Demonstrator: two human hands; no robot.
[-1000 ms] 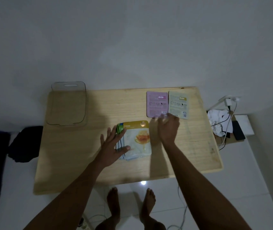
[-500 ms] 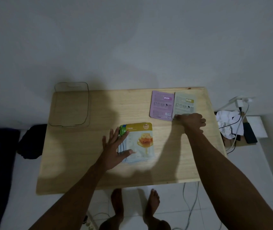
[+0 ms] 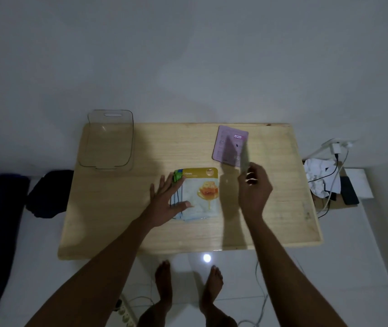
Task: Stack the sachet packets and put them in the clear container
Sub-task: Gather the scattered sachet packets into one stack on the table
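Note:
A stack of sachet packets [image 3: 201,194] lies mid-table, topped by a white and gold honey packet. My left hand [image 3: 164,204] rests flat on the stack's left side, fingers spread. My right hand [image 3: 254,187] is raised just right of the stack and pinches a pale green sachet [image 3: 244,159], seen nearly edge-on and blurred. A pink sachet [image 3: 226,145] lies flat at the back, partly behind the held one. The clear container [image 3: 108,140] stands at the table's back left corner with nothing in it.
The wooden table [image 3: 117,220] fills the middle of the view. To its right sit crumpled white paper [image 3: 318,175], a charger with cables [image 3: 335,149] and a dark phone [image 3: 349,190]. Dark cloth [image 3: 49,192] lies on the floor at left. My bare feet show below the table's front edge.
My right hand reached to the pale green sachet at the back right, picked it up and brought it left toward the stack. The left hand stayed on the stack.

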